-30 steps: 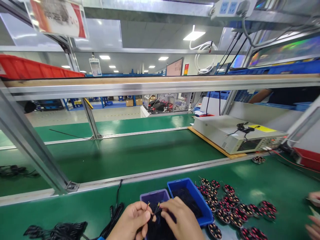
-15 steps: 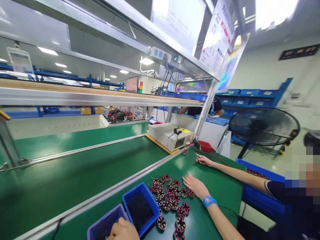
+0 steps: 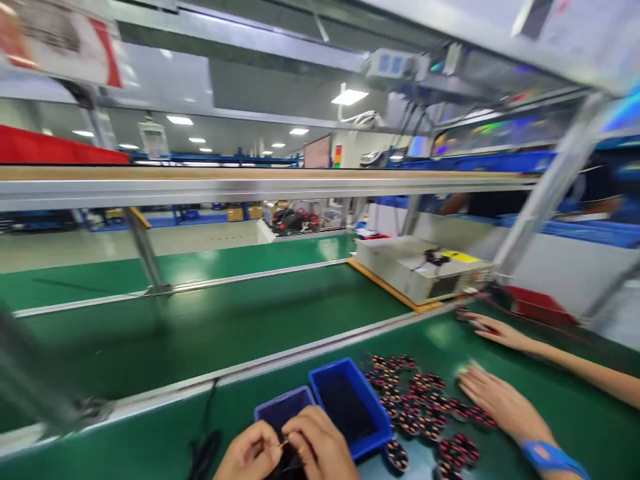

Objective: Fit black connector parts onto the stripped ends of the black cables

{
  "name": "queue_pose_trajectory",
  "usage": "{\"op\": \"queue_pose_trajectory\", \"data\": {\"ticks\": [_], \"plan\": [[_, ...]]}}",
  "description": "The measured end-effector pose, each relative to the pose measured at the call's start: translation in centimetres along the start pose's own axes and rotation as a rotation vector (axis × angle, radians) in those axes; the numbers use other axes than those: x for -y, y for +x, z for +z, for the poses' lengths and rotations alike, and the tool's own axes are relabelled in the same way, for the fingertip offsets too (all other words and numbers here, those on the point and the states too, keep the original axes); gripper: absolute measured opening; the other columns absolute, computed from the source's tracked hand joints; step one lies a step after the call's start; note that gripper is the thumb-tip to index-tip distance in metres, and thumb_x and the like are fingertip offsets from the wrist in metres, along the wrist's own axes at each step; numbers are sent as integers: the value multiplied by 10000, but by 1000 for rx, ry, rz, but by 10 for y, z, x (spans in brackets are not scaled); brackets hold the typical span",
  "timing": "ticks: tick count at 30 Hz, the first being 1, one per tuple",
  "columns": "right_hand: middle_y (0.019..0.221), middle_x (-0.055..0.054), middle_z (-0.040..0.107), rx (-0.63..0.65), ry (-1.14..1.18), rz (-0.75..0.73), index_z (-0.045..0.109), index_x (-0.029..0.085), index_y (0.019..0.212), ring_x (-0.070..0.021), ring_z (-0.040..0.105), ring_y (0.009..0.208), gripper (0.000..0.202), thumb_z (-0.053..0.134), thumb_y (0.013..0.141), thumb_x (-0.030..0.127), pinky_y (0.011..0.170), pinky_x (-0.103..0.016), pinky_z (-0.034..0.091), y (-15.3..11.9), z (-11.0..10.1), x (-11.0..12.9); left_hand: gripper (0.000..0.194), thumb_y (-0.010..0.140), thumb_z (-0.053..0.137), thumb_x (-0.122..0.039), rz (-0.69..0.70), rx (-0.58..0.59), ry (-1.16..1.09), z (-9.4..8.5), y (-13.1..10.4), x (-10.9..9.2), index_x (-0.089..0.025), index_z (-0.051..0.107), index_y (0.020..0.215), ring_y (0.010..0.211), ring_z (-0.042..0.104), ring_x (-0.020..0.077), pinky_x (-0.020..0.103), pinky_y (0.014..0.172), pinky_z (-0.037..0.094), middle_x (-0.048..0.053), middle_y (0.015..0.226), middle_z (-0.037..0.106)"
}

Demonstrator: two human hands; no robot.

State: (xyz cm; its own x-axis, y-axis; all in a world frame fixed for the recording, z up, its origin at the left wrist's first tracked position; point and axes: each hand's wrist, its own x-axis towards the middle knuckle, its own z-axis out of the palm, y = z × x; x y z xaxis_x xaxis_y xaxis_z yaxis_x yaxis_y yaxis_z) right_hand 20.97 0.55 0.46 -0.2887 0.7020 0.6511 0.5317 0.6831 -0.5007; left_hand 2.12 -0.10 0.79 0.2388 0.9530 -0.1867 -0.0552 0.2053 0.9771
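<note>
My left hand (image 3: 253,453) and my right hand (image 3: 323,443) meet at the bottom of the view, fingers pinched together. Between the fingertips shows a small thin orange-yellow piece (image 3: 284,443), too small to name. Below it is something dark, mostly hidden by my hands. Just behind my fingers stands a purple bin (image 3: 260,408), partly covered by them. Right beside my right hand is a blue bin (image 3: 383,437) with dark contents. Several round coil parts with red and copper windings (image 3: 410,423) lie clustered to its right.
A co-worker's hand with a blue wristband (image 3: 500,400) rests near the coils; their other hand (image 3: 500,332) touches a coil farther back. A grey instrument (image 3: 400,257) stands at the back right, with a red tray (image 3: 540,305) beside it. Black cable (image 3: 205,450) lies left of my hands.
My view has swung left. My right hand has come out of the purple bin, and both hands now meet in front of it. The co-worker's far hand has reached a coil.
</note>
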Motion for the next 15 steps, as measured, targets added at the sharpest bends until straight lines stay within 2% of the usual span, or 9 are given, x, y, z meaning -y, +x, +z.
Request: {"op": "queue_pose_trajectory", "data": {"ticks": [1,3,10,15], "plan": [[850,-22,686,8,41,-7,649,201,967,-166,667,767,168,494,1033,203,664,-280,552,0,11,5,611,583,755,-764,-6,18,-53,-3,-4,-1,-198,536,646,387,201,25,212,441,140,-99,509,375],[833,-28,685,9,94,-12,630,220,967,-180,660,777,163,485,1022,168,672,-275,535,1,18,7,583,589,801,-707,-4,54,-142,-6,-7,-4,-188,542,654,363,224,13,199,420,153,-113,497,371],[860,-36,655,23,82,-76,599,233,975,-193,624,795,189,464,1008,105,723,-289,507,7,1,5,559,568,867,-617,4,66,-233,-6,-6,-6,-167,551,664,356,302,-6,168,386,196,-89,572,483],[851,-48,636,29,63,-120,595,220,1001,-200,611,795,177,461,1012,105,713,-299,511,9,2,9,535,599,854,-611,-6,64,-224,-7,-7,-7,-171,557,669,341,289,0,161,373,178,-122,493,398]]}}
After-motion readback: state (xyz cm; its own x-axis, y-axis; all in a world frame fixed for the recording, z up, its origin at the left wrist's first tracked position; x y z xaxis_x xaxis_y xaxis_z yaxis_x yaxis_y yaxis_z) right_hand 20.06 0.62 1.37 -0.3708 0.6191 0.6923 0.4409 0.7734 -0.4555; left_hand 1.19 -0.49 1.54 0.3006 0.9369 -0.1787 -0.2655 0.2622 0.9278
